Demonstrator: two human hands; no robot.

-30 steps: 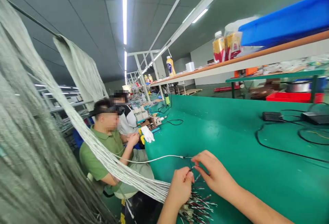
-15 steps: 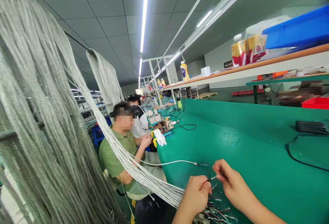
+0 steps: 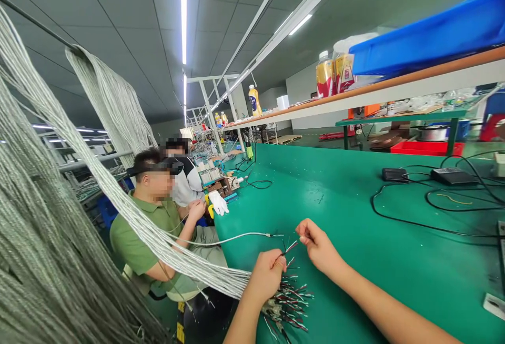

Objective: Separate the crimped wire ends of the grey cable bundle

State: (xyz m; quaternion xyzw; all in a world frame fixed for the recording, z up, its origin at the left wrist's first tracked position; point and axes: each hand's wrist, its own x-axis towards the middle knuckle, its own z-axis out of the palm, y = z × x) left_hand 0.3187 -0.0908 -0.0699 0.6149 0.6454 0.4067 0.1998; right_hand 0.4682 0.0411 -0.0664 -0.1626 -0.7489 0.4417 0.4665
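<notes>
Thin dark wire (image 3: pixel 284 251) lay pinched between the thumb and forefinger of the left hand (image 3: pixel 267 276); the thumb and forefinger of the right hand (image 3: pixel 319 248) were pressed together just beside it, though I could not tell whether they held a strand; below both hands, a loose bunch of red, black and white wires (image 3: pixel 286 304) fanned across the green bench mat (image 3: pixel 335 202); a white-sheathed cable (image 3: pixel 232 238) ran toward the hands from hanging grey-white cable bundles (image 3: pixel 118 218); beyond it sat a co-worker in a green polo shirt (image 3: pixel 138 239), near a white glove (image 3: pixel 218 203) on the mat.
</notes>
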